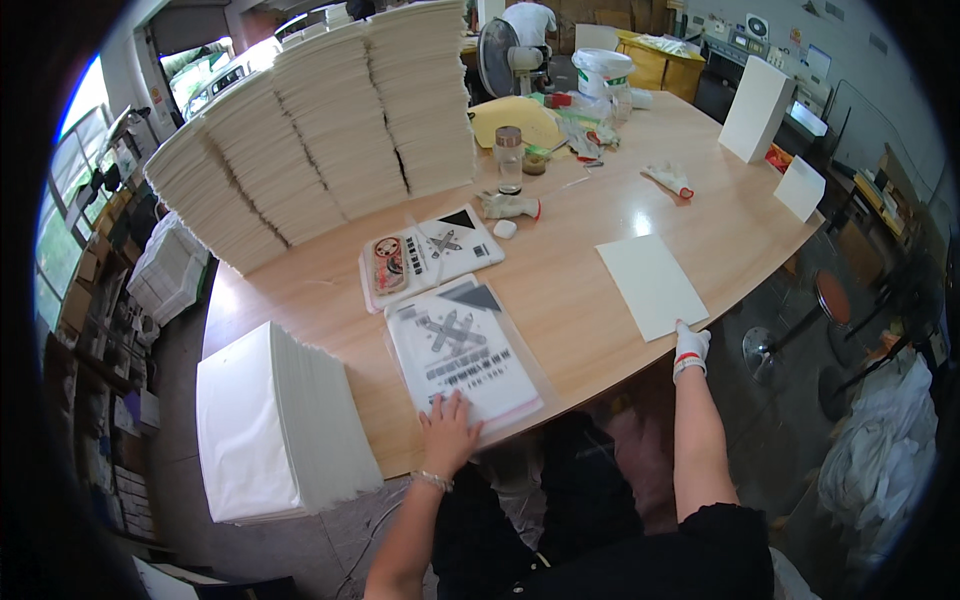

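My bare left hand (450, 432) lies with fingers spread on the near end of a pile of clear plastic bags with black print (455, 345). In a white glove with a red cuff, my right hand (691, 350) grips the near right corner of a white paper pad (650, 285), which rests on the table; its thickness is hard to judge. Behind the bag pile is a second pile of printed bags (462, 238), with a red and brown patterned case (388, 267) on its left part.
Tall stacks of white paper (330, 120) fill the back left of the table (560, 300). Another paper stack (290, 430) stands at the near left. Further back are a glass jar (509, 165), loose gloves (667, 181), a white bucket (602, 72) and a fan (498, 58). A stool (831, 298) stands right.
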Demonstrator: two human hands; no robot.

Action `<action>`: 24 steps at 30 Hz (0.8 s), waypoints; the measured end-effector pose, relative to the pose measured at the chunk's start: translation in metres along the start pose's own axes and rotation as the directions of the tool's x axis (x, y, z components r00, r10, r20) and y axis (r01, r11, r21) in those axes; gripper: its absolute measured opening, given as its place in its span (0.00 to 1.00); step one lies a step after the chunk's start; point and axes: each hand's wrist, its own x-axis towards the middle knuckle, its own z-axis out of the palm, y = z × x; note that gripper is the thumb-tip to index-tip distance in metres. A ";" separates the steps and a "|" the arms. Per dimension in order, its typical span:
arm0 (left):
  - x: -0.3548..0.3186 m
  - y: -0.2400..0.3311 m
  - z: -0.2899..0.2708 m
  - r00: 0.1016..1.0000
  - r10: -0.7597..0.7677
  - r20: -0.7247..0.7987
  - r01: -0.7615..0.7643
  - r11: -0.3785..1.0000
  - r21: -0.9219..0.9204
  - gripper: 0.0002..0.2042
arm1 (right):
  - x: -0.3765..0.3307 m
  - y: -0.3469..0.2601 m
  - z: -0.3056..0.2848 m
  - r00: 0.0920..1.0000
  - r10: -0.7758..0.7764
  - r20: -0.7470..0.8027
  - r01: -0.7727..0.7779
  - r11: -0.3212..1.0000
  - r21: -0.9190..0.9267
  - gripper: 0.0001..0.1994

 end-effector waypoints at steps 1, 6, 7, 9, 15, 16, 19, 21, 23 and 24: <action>0.008 -0.004 0.000 0.999 -0.040 0.008 0.040 0.999 0.027 0.22 | -0.002 0.008 -0.002 0.997 -0.070 -0.034 0.069 0.997 -0.038 0.33; 0.011 0.012 -0.005 0.995 0.095 0.019 -0.096 0.993 0.069 0.18 | 0.011 0.052 -0.030 0.862 0.026 0.506 -0.389 0.672 0.630 0.07; 0.006 0.014 -0.002 0.992 0.114 0.055 -0.118 0.990 0.078 0.16 | 0.002 0.047 -0.032 0.866 0.044 0.498 -0.385 0.693 0.610 0.06; 0.012 0.017 -0.001 0.990 0.128 0.064 -0.139 0.968 0.207 0.10 | -0.004 0.047 -0.036 0.876 -0.029 0.482 -0.317 0.719 0.619 0.05; 0.029 0.007 0.008 0.985 0.156 -0.078 -0.138 0.971 0.194 0.04 | -0.065 0.043 -0.082 0.860 -0.254 0.442 -0.135 0.723 0.677 0.15; 0.030 0.006 0.006 0.990 0.125 -0.068 -0.114 0.983 0.143 0.04 | -0.086 0.041 -0.100 0.799 -0.315 0.513 -0.158 0.713 0.684 0.16; 0.027 -0.004 0.008 0.991 0.042 -0.130 -0.039 0.999 0.026 0.04 | -0.146 0.041 -0.123 0.650 -0.447 0.614 -0.132 0.729 0.671 0.18; 0.026 -0.006 0.009 0.990 -0.016 -0.142 0.010 0.999 -0.047 0.06 | -0.170 0.051 -0.132 0.459 -0.421 0.782 -0.238 0.790 0.565 0.18; 0.025 -0.017 0.021 0.970 0.053 -0.236 -0.081 0.990 -0.113 0.07 | -0.187 0.062 -0.130 0.373 -0.341 0.863 -0.336 0.817 0.468 0.17; 0.023 -0.019 0.021 0.955 0.084 -0.285 -0.129 0.982 -0.141 0.07 | -0.194 0.065 -0.128 0.366 -0.312 0.877 -0.355 0.824 0.442 0.17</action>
